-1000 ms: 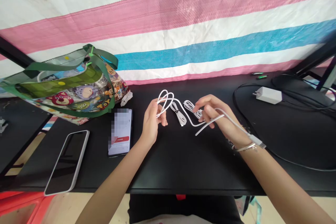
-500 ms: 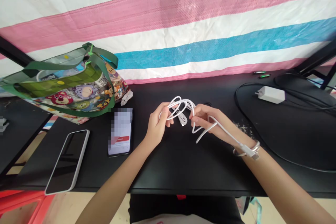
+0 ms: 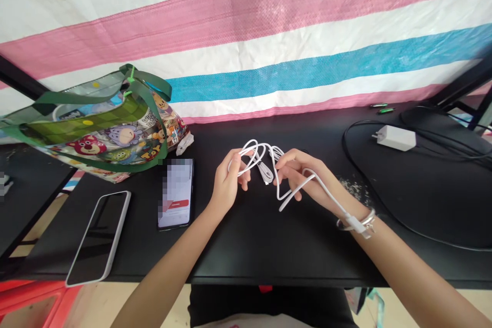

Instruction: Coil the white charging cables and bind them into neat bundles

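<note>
A white USB cable (image 3: 277, 187) runs between my two hands above the black table. My left hand (image 3: 227, 180) pinches several of its loops between thumb and fingers. Closed on another stretch of the same cable is my right hand (image 3: 302, 171); from there one length passes over the wrist, and its plug (image 3: 355, 224) lies against the bracelet (image 3: 369, 219). Just behind and between the hands, a second white cable (image 3: 265, 171), bundled with a dark tie, rests on the table. My fingers hide part of the held cable.
Left of my hands lie a lit phone (image 3: 180, 195) and a dark-screened phone (image 3: 99, 238). A cartoon-print bag (image 3: 115, 133) stands behind them. At right are a white charger block (image 3: 396, 138) and a black cord (image 3: 355, 174). A striped sheet (image 3: 269, 82) hangs behind the table (image 3: 246, 256).
Both hands have shifted slightly left with the cable. The fingers of my right hand have moved along it, and the strand hanging there has changed shape.
</note>
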The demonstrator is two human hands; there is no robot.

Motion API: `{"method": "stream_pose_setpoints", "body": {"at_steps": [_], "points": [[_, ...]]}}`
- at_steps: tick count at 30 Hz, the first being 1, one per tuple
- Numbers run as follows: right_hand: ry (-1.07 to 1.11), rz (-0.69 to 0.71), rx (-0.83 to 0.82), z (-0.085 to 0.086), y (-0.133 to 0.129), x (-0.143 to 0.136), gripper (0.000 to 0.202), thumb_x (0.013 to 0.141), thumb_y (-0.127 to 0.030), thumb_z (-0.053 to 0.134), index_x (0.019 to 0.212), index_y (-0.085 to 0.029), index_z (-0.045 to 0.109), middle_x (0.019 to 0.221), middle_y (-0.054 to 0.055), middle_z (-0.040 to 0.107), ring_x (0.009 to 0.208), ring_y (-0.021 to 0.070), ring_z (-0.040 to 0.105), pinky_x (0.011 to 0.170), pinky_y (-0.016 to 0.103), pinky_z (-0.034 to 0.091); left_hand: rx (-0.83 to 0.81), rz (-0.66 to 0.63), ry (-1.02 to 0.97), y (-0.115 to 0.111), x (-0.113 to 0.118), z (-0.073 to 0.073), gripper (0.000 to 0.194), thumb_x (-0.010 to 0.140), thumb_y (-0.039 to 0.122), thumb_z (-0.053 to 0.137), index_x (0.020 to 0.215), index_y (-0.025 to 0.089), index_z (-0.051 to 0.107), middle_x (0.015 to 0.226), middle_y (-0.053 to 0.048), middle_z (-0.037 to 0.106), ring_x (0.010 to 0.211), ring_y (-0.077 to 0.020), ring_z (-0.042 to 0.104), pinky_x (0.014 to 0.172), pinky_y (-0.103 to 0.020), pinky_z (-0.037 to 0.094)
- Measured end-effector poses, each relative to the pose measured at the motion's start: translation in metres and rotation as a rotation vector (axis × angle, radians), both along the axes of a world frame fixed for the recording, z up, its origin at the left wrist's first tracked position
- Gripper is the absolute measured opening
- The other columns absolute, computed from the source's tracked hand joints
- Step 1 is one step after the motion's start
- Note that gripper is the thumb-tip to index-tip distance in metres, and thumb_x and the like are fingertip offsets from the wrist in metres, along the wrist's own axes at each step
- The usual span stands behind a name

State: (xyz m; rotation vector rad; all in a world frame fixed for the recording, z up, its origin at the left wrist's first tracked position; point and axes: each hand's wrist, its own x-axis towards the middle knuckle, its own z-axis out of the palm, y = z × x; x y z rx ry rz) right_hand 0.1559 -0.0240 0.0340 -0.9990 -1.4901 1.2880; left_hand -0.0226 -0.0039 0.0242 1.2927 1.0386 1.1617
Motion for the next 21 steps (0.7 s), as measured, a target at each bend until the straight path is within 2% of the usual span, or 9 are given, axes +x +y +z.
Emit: {"method": "stream_pose_setpoints", "body": {"at_steps": [2,4,5,7,11,14,17,21], "points": [[-0.032,0.067,0.004,0.005,-0.001,0.003,0.041,0.084,-0.059,0.053,0.083,-0.019,0.061,0.071,0.002,0.067,0.040,0.0088,0.052,0.044,0.025,0.047,-0.038,0.027,-0.041,0.002,-0.001,0.000,0.040,0.084,0.055,0.051,0.087,0.016,0.063,0.044,0.007,0.044,0.037,-0.0075,0.040,0.041,-0.019,0.035],[-0.039,0.128,0.005,0.008,-0.001,0.005,0.052,0.084,-0.067,0.044,0.086,-0.019,0.064,0.074,0.005,0.070,0.061,0.0165,0.065,0.067,0.033,0.053,-0.079,0.052,-0.065,0.004,-0.002,0.001,0.039,0.084,0.053,0.050,0.087,0.016,0.063,0.044,0.007,0.043,0.036,-0.0071,0.039,0.040,-0.019,0.034],[-0.037,0.162,-0.009,0.008,-0.001,0.005,0.057,0.084,-0.069,0.039,0.088,-0.019,0.064,0.075,0.006,0.072,0.070,0.0192,0.067,0.077,0.037,0.052,-0.099,0.058,-0.072,0.005,-0.002,0.001,0.039,0.084,0.053,0.049,0.088,0.017,0.063,0.044,0.008,0.043,0.035,-0.0069,0.038,0.039,-0.018,0.033],[-0.004,0.217,-0.053,0.004,-0.001,0.005,0.064,0.084,-0.073,0.032,0.092,-0.019,0.065,0.077,0.007,0.073,0.080,0.0215,0.069,0.088,0.041,0.048,-0.126,0.057,-0.080,0.005,-0.002,0.001,0.040,0.084,0.053,0.048,0.089,0.017,0.063,0.044,0.008,0.043,0.033,-0.0068,0.037,0.037,-0.019,0.031],[0.126,0.340,-0.155,-0.006,-0.002,0.002,0.062,0.082,-0.073,0.036,0.098,-0.018,0.063,0.084,0.008,0.073,0.079,0.0213,0.071,0.082,0.039,0.052,-0.089,0.020,-0.049,0.004,-0.002,-0.001,0.041,0.082,0.055,0.050,0.087,0.017,0.064,0.045,0.007,0.045,0.034,-0.0077,0.041,0.037,-0.019,0.033],[0.136,0.394,-0.158,-0.007,-0.004,0.000,0.055,0.084,-0.066,0.042,0.103,-0.018,0.061,0.086,0.007,0.072,0.077,0.0193,0.070,0.079,0.037,0.054,-0.028,-0.003,0.013,0.002,-0.001,-0.002,0.042,0.083,0.055,0.049,0.089,0.017,0.065,0.047,0.005,0.049,0.039,-0.0086,0.045,0.042,-0.020,0.037],[0.064,0.373,-0.142,-0.003,-0.007,-0.003,0.044,0.087,-0.058,0.048,0.101,-0.018,0.060,0.082,0.006,0.070,0.074,0.0176,0.070,0.077,0.035,0.055,0.017,-0.042,0.079,-0.001,0.000,-0.004,0.040,0.085,0.052,0.048,0.090,0.017,0.065,0.050,0.004,0.050,0.043,-0.0090,0.047,0.046,-0.020,0.039],[0.057,0.250,-0.159,-0.001,-0.008,-0.008,0.034,0.084,-0.054,0.057,0.087,-0.020,0.054,0.071,0.000,0.064,0.060,0.0147,0.067,0.063,0.031,0.057,0.046,-0.152,0.144,-0.005,0.003,-0.003,0.035,0.087,0.047,0.047,0.094,0.017,0.063,0.054,0.004,0.052,0.047,-0.0098,0.048,0.050,-0.021,0.041]]}}
